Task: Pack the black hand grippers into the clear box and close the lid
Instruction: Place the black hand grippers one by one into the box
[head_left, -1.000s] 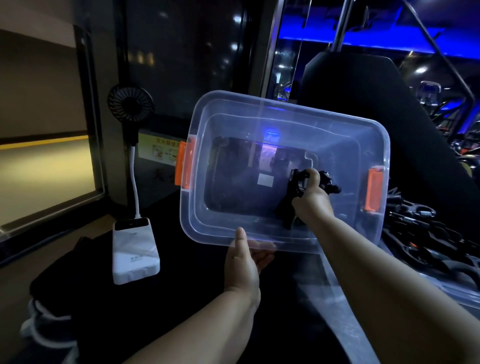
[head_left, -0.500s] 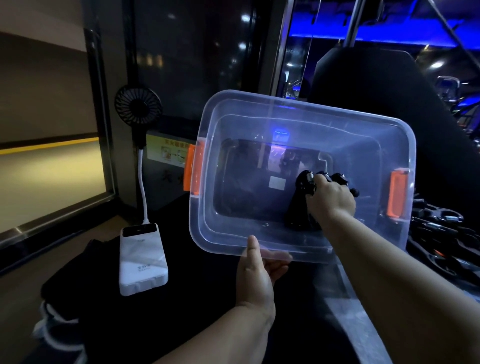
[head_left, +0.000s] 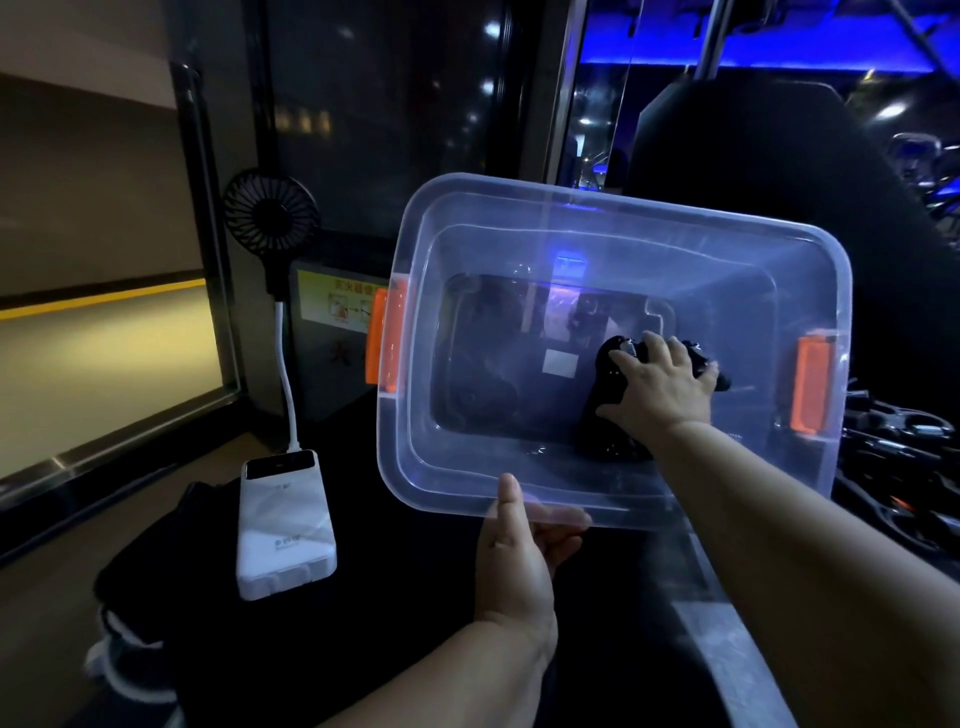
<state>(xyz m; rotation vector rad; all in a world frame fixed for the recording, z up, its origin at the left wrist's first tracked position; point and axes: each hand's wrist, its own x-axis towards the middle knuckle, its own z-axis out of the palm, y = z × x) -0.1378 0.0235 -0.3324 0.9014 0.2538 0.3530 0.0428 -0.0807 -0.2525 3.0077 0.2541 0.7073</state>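
The clear box (head_left: 467, 249) with orange side latches is tilted toward me, its open top facing the camera. My left hand (head_left: 519, 561) grips its near rim, thumb on top and fingers underneath. My right hand (head_left: 660, 389) is inside the box, fingers spread over a black hand gripper (head_left: 605, 410) that rests against the box's bottom at the right. More black hand grippers (head_left: 904, 457) lie in a pile to the right, outside the box. No lid is clearly in view.
A white power bank (head_left: 285, 525) lies on the dark surface at left, with a small black fan (head_left: 271, 213) on a white stalk plugged into it. Dark cloth (head_left: 156, 571) lies beneath it. A black padded seat back (head_left: 779, 171) rises behind the box.
My right hand has pushed the black hand gripper deeper toward the box's bottom and its fingers have spread out. The view has moved closer; my left hand keeps its hold on the rim.
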